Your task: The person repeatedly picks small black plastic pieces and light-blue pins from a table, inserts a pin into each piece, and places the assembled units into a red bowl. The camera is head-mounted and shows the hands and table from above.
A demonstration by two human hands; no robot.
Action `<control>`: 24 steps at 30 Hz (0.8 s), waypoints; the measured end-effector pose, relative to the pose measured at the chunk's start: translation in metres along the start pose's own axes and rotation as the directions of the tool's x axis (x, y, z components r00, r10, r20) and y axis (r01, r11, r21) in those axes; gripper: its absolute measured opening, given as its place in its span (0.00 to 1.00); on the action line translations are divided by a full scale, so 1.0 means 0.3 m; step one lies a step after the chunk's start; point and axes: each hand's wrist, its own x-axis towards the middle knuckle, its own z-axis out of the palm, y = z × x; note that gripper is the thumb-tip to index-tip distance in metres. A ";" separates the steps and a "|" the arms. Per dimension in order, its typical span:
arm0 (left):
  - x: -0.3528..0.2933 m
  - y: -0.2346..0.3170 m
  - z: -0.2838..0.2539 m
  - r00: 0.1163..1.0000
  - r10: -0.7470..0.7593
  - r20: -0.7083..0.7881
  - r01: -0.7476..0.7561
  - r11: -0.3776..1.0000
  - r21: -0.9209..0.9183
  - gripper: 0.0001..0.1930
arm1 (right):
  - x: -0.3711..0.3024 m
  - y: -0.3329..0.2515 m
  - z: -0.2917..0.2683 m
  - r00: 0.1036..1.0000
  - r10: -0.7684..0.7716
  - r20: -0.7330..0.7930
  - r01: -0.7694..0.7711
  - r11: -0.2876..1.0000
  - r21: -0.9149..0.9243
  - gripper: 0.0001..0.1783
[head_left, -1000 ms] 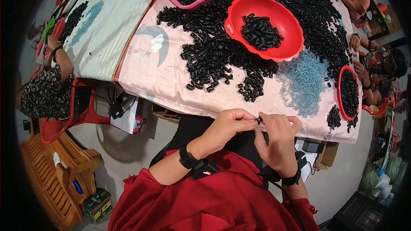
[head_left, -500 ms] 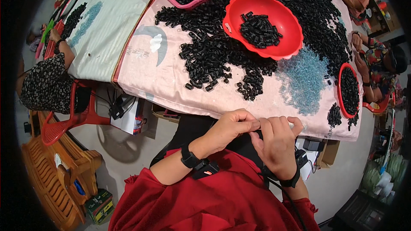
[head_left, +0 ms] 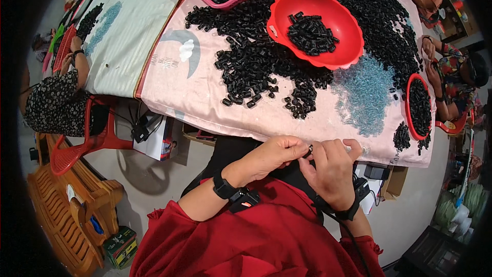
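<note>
Just past the table's near edge, my two hands meet above my lap. My left hand (head_left: 274,158) pinches a small black plastic piece (head_left: 308,152) between thumb and forefinger. Right beside it, the thumb and fingers of my right hand (head_left: 332,169) are closed at the piece's other side; whatever they hold is too small to make out. Beyond the hands, loose black plastic pieces (head_left: 243,69) lie heaped on the pink cloth (head_left: 205,100). To the right of them spreads a patch of small clear bluish pieces (head_left: 365,97).
A red scalloped bowl (head_left: 343,25) and a pink basket (head_left: 225,2) hold black pieces. On the right stands a red round tray (head_left: 408,105) of them. Co-workers sit at both sides, one on a red chair (head_left: 72,156). A wooden bench (head_left: 66,210) is lower left.
My hands have parted slightly, so the black piece now shows between the fingertips. The co-worker on the left has moved a hand.
</note>
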 end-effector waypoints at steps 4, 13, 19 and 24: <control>0.004 -0.019 -0.002 1.000 -0.007 -0.004 0.007 1.000 -0.021 0.17 | -0.004 0.004 0.011 0.999 -0.048 -0.015 0.049 0.997 0.059 0.12; 0.001 -0.011 0.015 1.000 -0.030 0.001 0.030 0.998 -0.052 0.16 | -0.018 0.014 0.030 0.991 -0.121 -0.058 0.124 0.991 0.053 0.12; 0.002 -0.005 0.017 1.000 -0.025 -0.001 0.025 0.992 -0.122 0.16 | -0.009 0.002 0.031 0.997 -0.036 -0.063 0.035 0.999 -0.007 0.13; -0.015 0.008 0.015 0.998 -0.058 0.020 0.060 0.982 -0.181 0.16 | -0.005 -0.004 0.011 0.998 -0.026 -0.059 0.026 1.000 0.003 0.12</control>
